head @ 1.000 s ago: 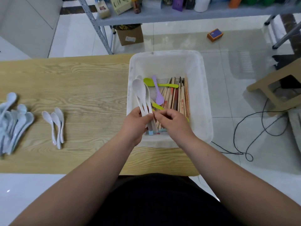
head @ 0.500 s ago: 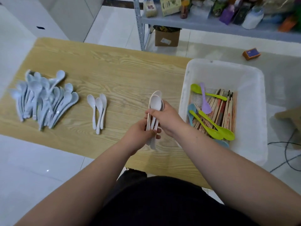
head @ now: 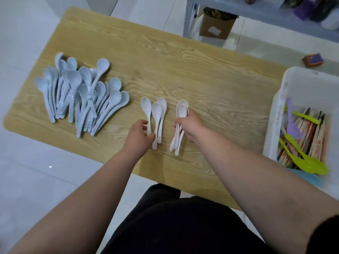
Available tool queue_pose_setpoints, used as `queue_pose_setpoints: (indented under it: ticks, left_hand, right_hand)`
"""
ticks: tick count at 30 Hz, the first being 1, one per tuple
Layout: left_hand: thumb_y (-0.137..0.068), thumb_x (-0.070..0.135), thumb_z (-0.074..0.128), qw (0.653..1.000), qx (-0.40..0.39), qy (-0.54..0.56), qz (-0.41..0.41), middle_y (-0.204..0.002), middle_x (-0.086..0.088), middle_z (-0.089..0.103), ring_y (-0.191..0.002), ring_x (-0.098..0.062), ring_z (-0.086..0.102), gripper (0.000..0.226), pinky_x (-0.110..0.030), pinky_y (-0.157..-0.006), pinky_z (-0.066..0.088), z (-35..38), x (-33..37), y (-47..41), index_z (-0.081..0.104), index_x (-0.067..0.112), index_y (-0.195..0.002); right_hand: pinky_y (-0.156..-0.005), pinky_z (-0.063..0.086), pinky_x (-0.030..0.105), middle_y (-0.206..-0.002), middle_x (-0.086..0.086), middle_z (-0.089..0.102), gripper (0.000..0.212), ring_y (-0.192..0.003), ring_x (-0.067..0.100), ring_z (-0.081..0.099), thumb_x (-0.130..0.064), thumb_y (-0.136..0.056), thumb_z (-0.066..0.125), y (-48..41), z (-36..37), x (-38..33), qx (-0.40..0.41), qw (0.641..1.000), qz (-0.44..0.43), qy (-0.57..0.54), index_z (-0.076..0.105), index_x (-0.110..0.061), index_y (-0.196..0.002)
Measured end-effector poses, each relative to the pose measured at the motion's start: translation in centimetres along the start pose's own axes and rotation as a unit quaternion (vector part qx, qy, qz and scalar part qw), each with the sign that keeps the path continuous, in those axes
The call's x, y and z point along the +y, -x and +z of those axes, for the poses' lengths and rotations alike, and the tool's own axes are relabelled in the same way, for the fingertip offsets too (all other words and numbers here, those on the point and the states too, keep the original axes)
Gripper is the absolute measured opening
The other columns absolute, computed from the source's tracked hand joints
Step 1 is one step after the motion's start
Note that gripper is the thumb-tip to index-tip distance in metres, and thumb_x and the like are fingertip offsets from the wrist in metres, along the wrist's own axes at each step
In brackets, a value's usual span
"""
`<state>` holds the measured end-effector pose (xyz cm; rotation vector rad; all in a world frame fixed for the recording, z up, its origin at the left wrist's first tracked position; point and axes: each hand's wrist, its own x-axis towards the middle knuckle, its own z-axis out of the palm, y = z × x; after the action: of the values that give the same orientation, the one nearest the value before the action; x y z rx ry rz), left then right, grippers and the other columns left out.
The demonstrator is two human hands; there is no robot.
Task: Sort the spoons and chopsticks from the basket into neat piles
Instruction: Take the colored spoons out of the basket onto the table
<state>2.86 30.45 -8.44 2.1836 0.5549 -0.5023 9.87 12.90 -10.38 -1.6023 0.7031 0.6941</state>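
Observation:
A small group of three white spoons [head: 156,114] lies on the wooden table [head: 183,74], and my left hand [head: 140,133] curls around their handles. Just to the right, my right hand [head: 189,125] grips a nested stack of white spoons [head: 181,110] by the handles, low over the table. A big heap of pale blue spoons [head: 82,94] lies at the left. The white basket [head: 293,85] at the right edge holds chopsticks [head: 308,136], green spoons [head: 308,162] and a purple spoon [head: 291,123].
A metal shelf [head: 256,11] with assorted goods stands beyond the table, a cardboard box [head: 216,24] under it. A small orange box [head: 313,60] sits on the tiled floor. Bare wood lies between the spoon groups and the basket.
Both hands carried the stack of white spoons out of the basket and leftward to the table. The left hand let go of the stack and now curls on the three lying spoons.

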Motion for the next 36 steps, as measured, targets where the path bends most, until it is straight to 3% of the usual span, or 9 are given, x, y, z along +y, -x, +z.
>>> queue_pose_setpoints:
  ticks: [4, 7, 9, 12, 18, 22, 28, 31, 36]
  left_hand:
    - [-0.085, 0.027, 0.073, 0.993, -0.050, -0.096, 0.042, -0.150, -0.004, 0.031, -0.117, -0.021, 0.055, 0.080, -0.027, -0.086, 0.044, -0.6, -1.8, -2.9, 0.032, 0.025, -0.153]
    - [-0.079, 0.036, 0.079, 0.981, -0.055, -0.160, 0.099, -0.151, -0.007, 0.032, -0.135, -0.026, 0.040, 0.087, -0.033, -0.107, 0.039, -0.1, -2.1, -4.0, 0.033, 0.027, -0.153]
    - [-0.078, 0.038, 0.080, 0.972, -0.061, -0.192, 0.124, -0.152, -0.010, 0.031, -0.138, -0.032, 0.034, 0.089, -0.042, -0.112, 0.037, 0.3, -2.0, -4.1, 0.034, 0.026, -0.153]
    - [-0.079, 0.036, 0.078, 0.965, -0.060, -0.204, 0.150, -0.153, -0.012, 0.031, -0.135, -0.036, 0.035, 0.085, -0.043, -0.113, 0.034, 0.3, -1.8, -4.2, 0.037, 0.019, -0.151]
    - [-0.081, 0.030, 0.077, 0.961, -0.065, -0.206, 0.173, -0.155, -0.012, 0.031, -0.136, -0.035, 0.035, 0.081, -0.043, -0.113, 0.034, -0.4, -2.6, -4.7, 0.038, 0.015, -0.150]
    - [-0.085, 0.022, 0.072, 0.952, -0.067, -0.224, 0.197, -0.158, -0.016, 0.027, -0.141, -0.038, 0.030, 0.073, -0.045, -0.116, 0.030, -0.5, -3.1, -4.5, 0.039, 0.013, -0.150]
    - [-0.086, 0.016, 0.069, 0.946, -0.066, -0.235, 0.213, -0.158, -0.017, 0.030, -0.140, -0.039, 0.033, 0.063, -0.045, -0.114, 0.033, -0.9, -3.4, -4.8, 0.046, 0.012, -0.144]
    - [-0.088, 0.015, 0.067, 0.945, -0.046, -0.222, 0.237, -0.157, -0.017, 0.033, -0.141, -0.038, 0.034, 0.066, -0.046, -0.115, 0.033, -1.4, -3.9, -4.6, 0.043, 0.011, -0.149]
    - [-0.087, 0.017, 0.063, 0.916, -0.052, -0.232, 0.324, -0.136, -0.017, 0.053, -0.129, -0.038, 0.048, 0.052, -0.051, -0.112, 0.039, -0.3, -4.7, -4.1, 0.054, 0.005, -0.137]
  right_hand:
    - [-0.087, 0.059, 0.051, -0.099, 0.008, 0.065, 0.026, -0.087, 0.027, 0.073, -0.010, -0.091, 0.054, -1.8, 2.8, -1.4, 0.035, 0.998, 0.020, 0.039, 0.051, -0.018, -0.115]
    - [-0.084, 0.059, 0.044, -0.107, 0.009, 0.064, 0.039, -0.092, 0.028, 0.068, -0.015, -0.087, 0.056, -1.8, 4.2, -2.0, 0.053, 0.993, 0.010, 0.105, 0.051, -0.017, -0.126]
    - [-0.072, 0.055, 0.034, -0.102, 0.003, 0.063, 0.029, -0.087, 0.023, 0.064, -0.019, -0.090, 0.057, -1.2, 4.7, -2.2, 0.064, 0.989, -0.008, 0.134, 0.051, -0.020, -0.118]
    - [-0.062, 0.046, 0.029, -0.098, -0.004, 0.062, 0.022, -0.079, 0.012, 0.059, -0.028, -0.093, 0.057, -0.7, 4.7, -1.6, 0.066, 0.983, -0.041, 0.169, 0.051, -0.025, -0.114]
    - [-0.084, 0.057, 0.040, -0.118, -0.002, 0.062, 0.047, -0.097, 0.020, 0.065, -0.036, -0.087, 0.060, 0.5, 3.6, 0.5, 0.097, 0.971, -0.081, 0.201, 0.052, -0.027, -0.132]
    - [-0.069, 0.049, 0.030, -0.113, 0.000, 0.063, 0.050, -0.092, 0.020, 0.062, -0.021, -0.091, 0.054, 1.1, 3.7, 1.7, 0.086, 0.972, -0.072, 0.208, 0.047, -0.029, -0.140]
    - [-0.084, 0.059, 0.045, -0.108, -0.001, 0.064, 0.051, -0.094, 0.024, 0.067, -0.021, -0.082, 0.055, 0.9, 5.4, 0.7, 0.061, 0.986, -0.055, 0.145, 0.046, -0.028, -0.132]
    - [-0.087, 0.056, 0.042, -0.121, 0.001, 0.060, 0.058, -0.102, 0.022, 0.063, -0.023, -0.084, 0.062, 1.6, 5.4, 0.8, 0.081, 0.973, -0.108, 0.185, 0.038, -0.026, -0.137]
    - [-0.108, 0.044, 0.043, -0.149, 0.005, 0.041, 0.081, -0.134, 0.023, 0.045, -0.032, -0.088, 0.063, 2.7, 5.1, 3.5, 0.051, 0.945, -0.166, 0.278, 0.019, -0.026, -0.155]
